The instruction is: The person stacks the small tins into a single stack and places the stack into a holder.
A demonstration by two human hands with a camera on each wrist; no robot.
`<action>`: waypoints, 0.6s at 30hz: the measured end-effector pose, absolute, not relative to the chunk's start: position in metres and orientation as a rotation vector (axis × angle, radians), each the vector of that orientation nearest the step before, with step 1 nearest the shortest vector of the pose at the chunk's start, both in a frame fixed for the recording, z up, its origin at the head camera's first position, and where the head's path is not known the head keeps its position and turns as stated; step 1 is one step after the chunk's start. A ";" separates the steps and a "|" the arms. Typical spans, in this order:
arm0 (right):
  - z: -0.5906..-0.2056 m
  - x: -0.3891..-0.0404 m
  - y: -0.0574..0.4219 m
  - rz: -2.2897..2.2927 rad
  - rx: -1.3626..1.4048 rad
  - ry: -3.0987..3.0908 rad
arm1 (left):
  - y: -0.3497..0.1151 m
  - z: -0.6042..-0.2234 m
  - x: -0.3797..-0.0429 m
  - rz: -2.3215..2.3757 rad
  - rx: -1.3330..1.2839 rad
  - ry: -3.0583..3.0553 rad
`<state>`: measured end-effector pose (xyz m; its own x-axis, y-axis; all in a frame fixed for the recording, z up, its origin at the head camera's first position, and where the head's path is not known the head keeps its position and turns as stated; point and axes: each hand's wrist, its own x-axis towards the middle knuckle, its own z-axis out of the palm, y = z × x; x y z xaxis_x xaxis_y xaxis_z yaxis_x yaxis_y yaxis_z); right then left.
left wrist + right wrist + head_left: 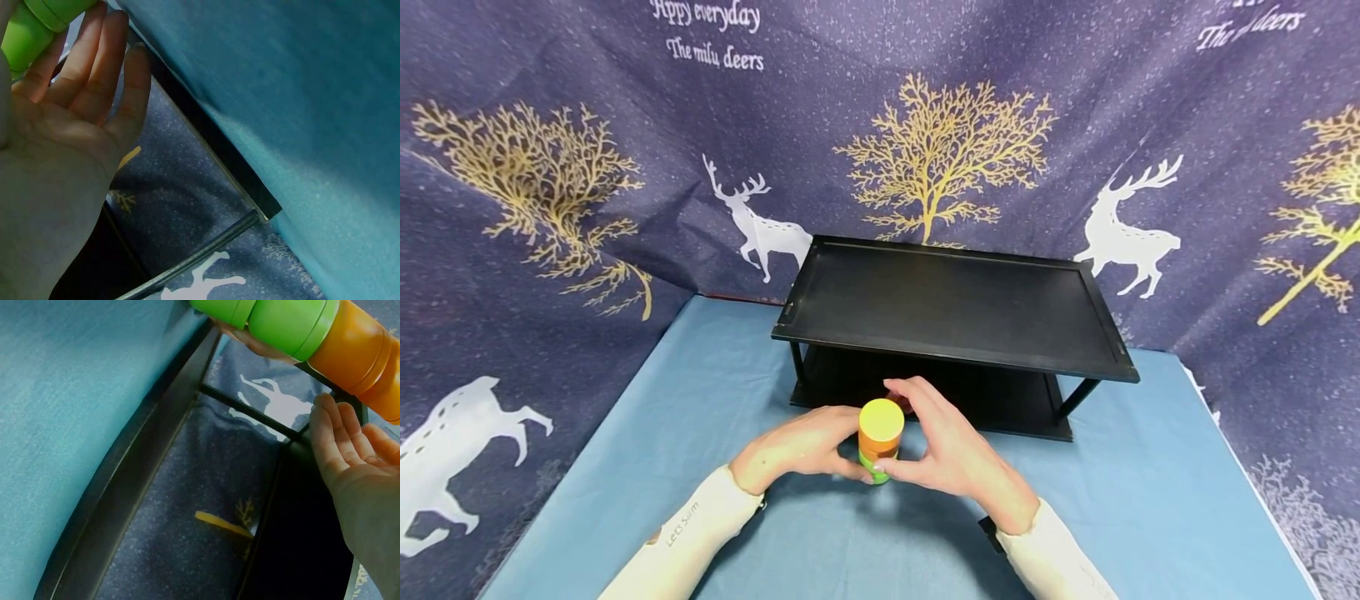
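"What's between the hands?"

"A round coloured stack (877,437), in front of the black two-tier shelf (955,308), above the blue worktop (700,367). I can't tell whether its base touches the cloth."

"Describe it."

"Yellow disc on top, orange upper part, bright lime green below. From the right wrist, the sides look smooth, with seams and bands dividing the colours into short cylinders. In the head view it looks upright."

"And the grip?"

"The right hand (947,454) is relaxed: fingers extended loosely beside the orange, thumb at the green. The left hand (808,439) has its thumb by the green and its fingers alongside; whether it's actually grasping the stack, I can't tell."
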<state>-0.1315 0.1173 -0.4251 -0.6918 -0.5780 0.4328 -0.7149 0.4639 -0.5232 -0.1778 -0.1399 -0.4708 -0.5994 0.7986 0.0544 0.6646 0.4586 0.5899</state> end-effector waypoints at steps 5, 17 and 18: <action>-0.428 -0.132 0.119 1.038 1.135 -2.499 | -0.140 -0.471 -0.178 0.836 1.265 2.489; -0.437 -0.131 0.120 1.082 1.120 -2.562 | -0.139 -0.470 -0.177 0.815 1.285 2.503; -0.438 -0.131 0.120 1.092 1.121 -2.570 | -0.139 -0.470 -0.177 0.812 1.284 2.502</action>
<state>-0.1311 0.1197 -0.4377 -0.7148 -0.5858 0.3819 -0.6815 0.4613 -0.5681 -0.1767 -0.1394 -0.4700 -0.5965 0.8005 0.0589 0.6825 0.4672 0.5621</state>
